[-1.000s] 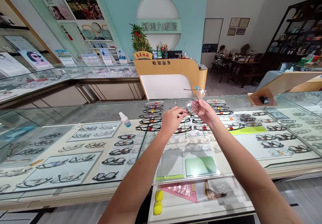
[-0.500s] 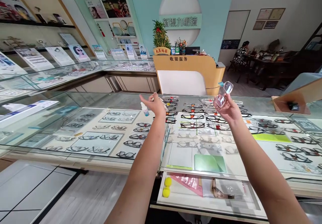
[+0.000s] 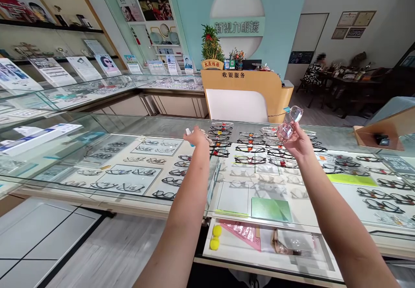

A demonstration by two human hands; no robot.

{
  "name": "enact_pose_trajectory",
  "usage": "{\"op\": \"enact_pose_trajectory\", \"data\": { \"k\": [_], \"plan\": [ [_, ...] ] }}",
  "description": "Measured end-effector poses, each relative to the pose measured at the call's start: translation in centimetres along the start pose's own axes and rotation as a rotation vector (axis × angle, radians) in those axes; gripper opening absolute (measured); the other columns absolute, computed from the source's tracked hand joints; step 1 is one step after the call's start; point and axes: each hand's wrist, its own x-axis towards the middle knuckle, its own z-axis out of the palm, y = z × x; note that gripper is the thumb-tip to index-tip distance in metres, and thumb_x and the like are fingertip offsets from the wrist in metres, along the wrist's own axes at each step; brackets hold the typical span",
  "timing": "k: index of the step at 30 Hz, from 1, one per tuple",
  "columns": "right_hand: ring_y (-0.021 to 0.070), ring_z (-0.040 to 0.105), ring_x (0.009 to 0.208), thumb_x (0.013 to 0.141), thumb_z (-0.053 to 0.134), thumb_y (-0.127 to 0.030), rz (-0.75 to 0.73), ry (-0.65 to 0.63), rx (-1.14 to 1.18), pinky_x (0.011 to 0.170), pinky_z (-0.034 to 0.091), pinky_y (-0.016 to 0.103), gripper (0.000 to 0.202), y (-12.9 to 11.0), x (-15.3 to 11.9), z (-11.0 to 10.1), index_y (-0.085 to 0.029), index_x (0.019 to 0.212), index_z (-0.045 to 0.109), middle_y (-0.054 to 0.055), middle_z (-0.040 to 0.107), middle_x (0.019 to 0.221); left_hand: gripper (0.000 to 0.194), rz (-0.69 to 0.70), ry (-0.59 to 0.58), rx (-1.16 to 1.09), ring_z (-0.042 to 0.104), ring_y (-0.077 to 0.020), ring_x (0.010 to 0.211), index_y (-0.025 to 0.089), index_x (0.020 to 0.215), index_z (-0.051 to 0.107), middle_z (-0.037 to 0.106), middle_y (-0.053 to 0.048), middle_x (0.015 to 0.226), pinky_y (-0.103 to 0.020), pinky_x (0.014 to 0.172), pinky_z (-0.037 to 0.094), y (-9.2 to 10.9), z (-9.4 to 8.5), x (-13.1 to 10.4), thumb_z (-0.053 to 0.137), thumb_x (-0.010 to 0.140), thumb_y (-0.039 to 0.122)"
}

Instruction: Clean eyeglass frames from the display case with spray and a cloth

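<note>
My left hand [image 3: 196, 137] is closed around a small white bottle [image 3: 188, 131], over the far part of the glass counter. The bottle's white top shows past the fingers; most of its body is hidden. In my right hand [image 3: 298, 142] is a pair of eyeglasses [image 3: 285, 131] with a thin, pale clear-pink frame, held up above the counter with the lenses one over the other. A small blue tag [image 3: 286, 109] hangs at its side. Between the hands, dark-framed eyeglasses [image 3: 249, 159] lie in rows on the glass.
The glass display counter [image 3: 181, 124] holds many more frames. A green card [image 3: 271, 209] lies under the glass. Below, an open drawer [image 3: 269, 267] contains a yellow lens case [image 3: 214, 243] and a pink packet [image 3: 243, 232]. A person [image 3: 313, 72] sits at a far table.
My left hand has gone from open beside the bottle to closed around it. The right hand still holds the eyeglasses up, nearly unmoved. The view has shifted slightly.
</note>
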Motion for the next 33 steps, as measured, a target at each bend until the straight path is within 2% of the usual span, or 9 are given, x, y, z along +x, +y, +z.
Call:
{"op": "enact_pose_trajectory", "data": {
  "k": [6,11,16,20,22,24,29,31,33],
  "plan": [
    [0.0198,0.084,0.102,0.086,0.094,-0.043,-0.011,0.02,-0.023,0.099,0.07,0.035,0.02,0.2,0.2,-0.3,-0.031,0.09,0.079,-0.002,0.088,0.1,0.034,-0.019,-0.032,-0.097,0.067,-0.0073,0.062,0.024,0.128,0.051,0.071,0.001,0.102,-0.021,0.065,0.051,1.4,-0.5,-0.9,0.062,0.097,0.017],
    [0.0214,0.084,0.099,0.082,0.096,-0.044,-0.038,-0.007,-0.027,0.096,0.071,0.038,0.023,0.5,0.2,-0.1,-0.031,0.09,0.079,-0.001,0.088,0.099,0.015,0.12,-0.211,-0.147,0.063,-0.0077,0.06,0.02,0.118,0.06,0.077,-0.002,0.097,-0.022,0.066,0.052,3.1,-0.1,-3.8,0.056,0.104,0.02],
    [0.0201,0.084,0.097,0.076,0.102,-0.046,-0.04,-0.042,-0.039,0.091,0.071,0.034,0.03,0.5,0.0,0.2,-0.03,0.089,0.079,-0.002,0.088,0.098,0.032,0.499,-0.555,-0.058,0.058,-0.0125,0.059,0.019,0.116,0.076,0.064,0.002,0.072,-0.025,0.061,0.048,4.5,-0.7,-7.9,0.07,0.102,0.047],
    [0.0206,0.083,0.101,0.077,0.101,-0.047,-0.043,-0.061,-0.072,0.094,0.069,0.035,0.031,0.4,-0.1,0.3,-0.03,0.089,0.078,-0.001,0.087,0.102,0.054,0.723,-0.582,-0.002,0.058,-0.0141,0.072,0.02,0.105,0.081,0.064,-0.003,0.088,-0.027,0.068,0.049,5.2,-1.0,-10.0,0.075,0.094,0.072],
    [0.0214,0.083,0.102,0.079,0.099,-0.047,-0.044,-0.061,-0.095,0.097,0.068,0.037,0.03,0.5,-0.1,0.4,-0.03,0.09,0.078,-0.001,0.087,0.104,0.062,0.606,-0.63,-0.087,0.065,-0.0173,0.083,0.021,0.098,0.076,0.068,-0.007,0.101,-0.028,0.071,0.052,5.1,-0.6,-10.5,0.073,0.089,0.083],
    [0.0213,0.082,0.101,0.08,0.099,-0.048,-0.036,-0.071,-0.111,0.097,0.067,0.037,0.03,0.5,-0.2,0.5,-0.03,0.091,0.078,0.0,0.087,0.104,0.065,0.32,-0.726,-0.208,0.071,-0.0199,0.09,0.024,0.098,0.066,0.073,-0.008,0.106,-0.028,0.069,0.055,4.8,-0.1,-10.7,0.067,0.089,0.088],
    [0.0188,0.081,0.1,0.078,0.1,-0.047,-0.024,-0.116,-0.116,0.093,0.067,0.032,0.031,0.6,-0.2,0.6,-0.03,0.091,0.079,-0.001,0.086,0.104,0.051,-0.31,-0.746,-0.361,0.079,-0.0186,0.09,0.026,0.099,0.056,0.076,-0.005,0.097,-0.031,0.073,0.061,3.7,1.0,-10.3,0.065,0.1,0.076],
    [0.0189,0.081,0.099,0.08,0.099,-0.046,-0.018,-0.111,-0.124,0.092,0.067,0.032,0.028,0.6,-0.2,0.6,-0.03,0.09,0.078,-0.002,0.086,0.103,0.051,-0.447,-0.731,-0.325,0.077,-0.0176,0.082,0.024,0.095,0.057,0.074,-0.004,0.09,-0.031,0.07,0.061,3.4,1.1,-10.0,0.065,0.102,0.074],
    [0.0188,0.081,0.099,0.082,0.097,-0.045,-0.014,-0.103,-0.128,0.092,0.067,0.032,0.026,0.6,-0.1,0.6,-0.03,0.089,0.078,-0.002,0.086,0.103,0.051,-0.471,-0.767,-0.257,0.076,-0.0181,0.077,0.023,0.09,0.058,0.071,-0.003,0.084,-0.032,0.067,0.062,3.3,1.1,-9.9,0.069,0.101,0.071]
  ]
}}
